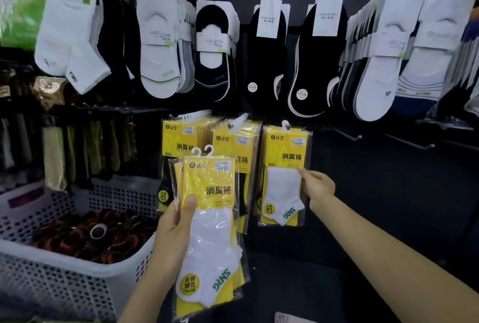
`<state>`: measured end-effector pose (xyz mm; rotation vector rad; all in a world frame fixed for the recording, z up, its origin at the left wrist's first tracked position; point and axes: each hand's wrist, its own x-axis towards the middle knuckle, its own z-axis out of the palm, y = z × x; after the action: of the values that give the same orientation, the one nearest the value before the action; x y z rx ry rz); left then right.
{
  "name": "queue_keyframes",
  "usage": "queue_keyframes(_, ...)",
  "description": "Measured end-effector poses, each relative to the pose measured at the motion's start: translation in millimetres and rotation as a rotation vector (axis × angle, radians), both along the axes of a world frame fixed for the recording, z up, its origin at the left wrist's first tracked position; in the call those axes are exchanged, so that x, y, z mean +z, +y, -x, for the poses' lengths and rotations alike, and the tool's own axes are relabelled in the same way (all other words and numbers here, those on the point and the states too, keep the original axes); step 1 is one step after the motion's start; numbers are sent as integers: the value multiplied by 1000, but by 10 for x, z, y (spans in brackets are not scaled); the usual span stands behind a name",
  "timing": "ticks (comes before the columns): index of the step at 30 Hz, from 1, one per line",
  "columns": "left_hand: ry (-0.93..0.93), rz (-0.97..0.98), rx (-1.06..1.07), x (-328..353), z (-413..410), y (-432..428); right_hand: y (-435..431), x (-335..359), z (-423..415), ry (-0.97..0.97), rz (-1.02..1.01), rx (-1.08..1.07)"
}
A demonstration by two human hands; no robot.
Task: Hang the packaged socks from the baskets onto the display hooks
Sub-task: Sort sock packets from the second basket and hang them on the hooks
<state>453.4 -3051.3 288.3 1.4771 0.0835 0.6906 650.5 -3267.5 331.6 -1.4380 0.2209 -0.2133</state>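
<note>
Three hooks (286,123) carry packs (234,141) already; my left hand (176,224) grips spares (210,193) to hang; my right hand (318,186) touches the rightmost pack (283,175), grip unclear.

Head view, sole entry. Worn at head height and faced forward and somewhat down at a dark display wall (375,193), met at arm's reach. Wide-angle, edges bowed. Both forearms are admitted from 6 o'clock. The left hand (173,227), gripping sock packs (212,232) nearest the lens, is set just below centre. The right hand (317,188), pinching a hung pack (282,180), is set toward 3 o'clock. Hanging sock rows (267,63) are framed from 10 to 2 o'clock, and a perforated basket (77,258) at 8 o'clock.
</note>
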Motion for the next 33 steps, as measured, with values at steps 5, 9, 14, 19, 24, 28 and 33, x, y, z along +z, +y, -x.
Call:
queue_keyframes(5,23,81,-56,-28,-21,-112,-67,-164,435,-35,35,72)
queue_keyframes(9,49,125,-121,-25,-62,-277,50,-206,1012,-75,86,459)
queue_keyframes(14,31,209,-227,3,-54,-489,147,-217,1410,-181,38,532)
queue_keyframes(19,25,203,-220,14,-40,-510,109,-191,1487,-221,18,493)
queue_keyframes(24,16,140,-114,14,-19,-444,-21,-225,1434,-169,-47,450)
queue_keyframes(28,4,124,-57,28,-5,-330,-165,-99,1305,-232,-68,303)
queue_keyframes(33,-22,102,-25,53,-6,-249,-265,204,1051,-299,-40,95)
